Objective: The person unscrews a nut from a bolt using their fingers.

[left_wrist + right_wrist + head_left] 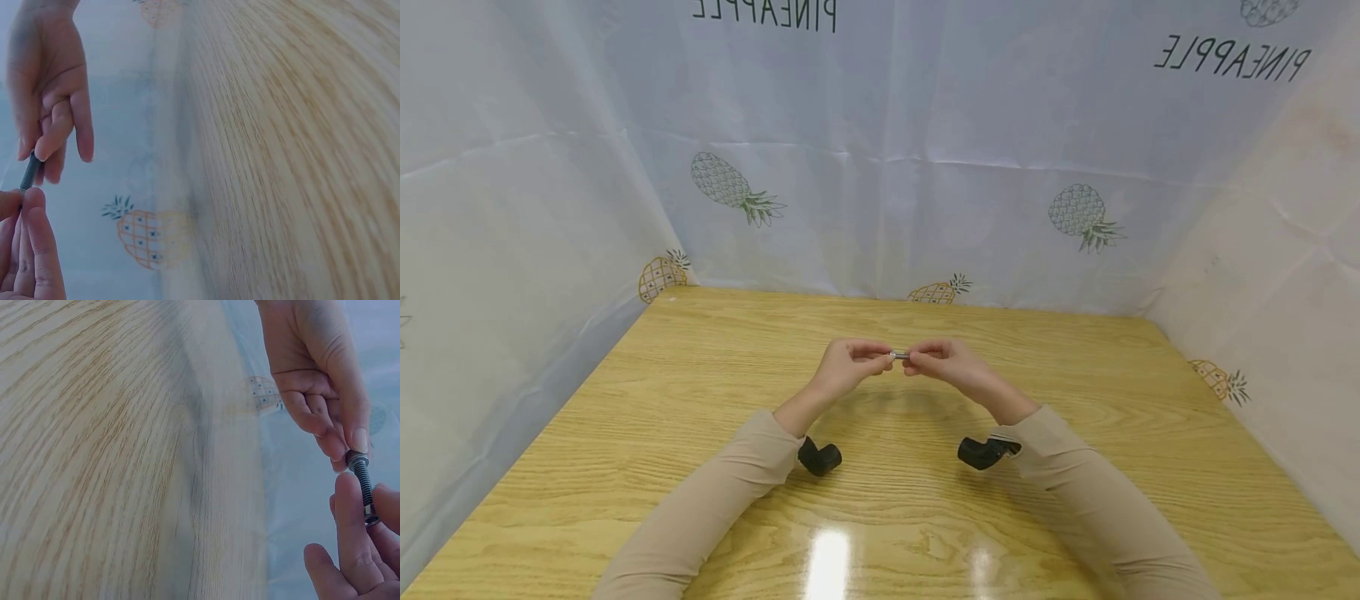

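Observation:
A metal bolt (901,356) spans the gap between my two hands, held above the table. In the right wrist view its round head is at the left hand's thumb tip, with the threaded shank (362,479) bare in the middle. A nut (370,515) sits around its other end, between the right hand's fingers. My left hand (848,365) pinches the head end with thumb and fingertips. Opposite it, my right hand (953,364) pinches the nut end. The left wrist view shows the shank (29,172) running between both sets of fingertips.
Below the hands lies a wood-grain table (887,525). A white curtain (880,217) with pineapple prints rises behind it and along both sides. Black curved pieces (822,458) show at both sleeve cuffs.

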A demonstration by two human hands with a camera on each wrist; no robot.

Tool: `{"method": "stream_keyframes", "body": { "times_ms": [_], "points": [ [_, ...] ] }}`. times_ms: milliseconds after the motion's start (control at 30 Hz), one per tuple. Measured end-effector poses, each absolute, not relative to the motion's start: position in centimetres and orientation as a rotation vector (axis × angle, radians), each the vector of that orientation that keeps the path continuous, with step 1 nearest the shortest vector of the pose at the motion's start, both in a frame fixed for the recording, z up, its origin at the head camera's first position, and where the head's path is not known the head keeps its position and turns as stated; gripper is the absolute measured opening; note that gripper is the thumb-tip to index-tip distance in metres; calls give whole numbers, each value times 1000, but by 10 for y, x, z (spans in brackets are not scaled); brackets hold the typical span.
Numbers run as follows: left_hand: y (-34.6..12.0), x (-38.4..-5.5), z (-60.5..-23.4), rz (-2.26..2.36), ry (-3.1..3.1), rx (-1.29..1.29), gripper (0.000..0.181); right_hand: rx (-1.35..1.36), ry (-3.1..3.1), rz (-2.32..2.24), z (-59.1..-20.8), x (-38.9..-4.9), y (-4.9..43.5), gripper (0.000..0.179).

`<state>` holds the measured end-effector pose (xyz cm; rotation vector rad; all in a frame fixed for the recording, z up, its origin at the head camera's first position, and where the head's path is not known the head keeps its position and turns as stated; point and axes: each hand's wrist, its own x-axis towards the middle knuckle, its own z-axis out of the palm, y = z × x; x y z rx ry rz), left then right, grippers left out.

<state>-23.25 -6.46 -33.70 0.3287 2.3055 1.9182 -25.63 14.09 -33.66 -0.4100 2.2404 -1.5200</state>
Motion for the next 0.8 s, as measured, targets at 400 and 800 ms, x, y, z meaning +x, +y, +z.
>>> {"method": "stream_keyframes", "body": {
  "times_ms": [400, 800],
  "points": [
    [-65, -250, -357, 1918, 2297, 318, 28, -382, 2295, -1507, -338, -258, 140, 42],
    [-64, -251, -359, 1938, 2300, 308, 27, -401, 2190, -1533, -339, -259, 138, 47]
  ]
}}
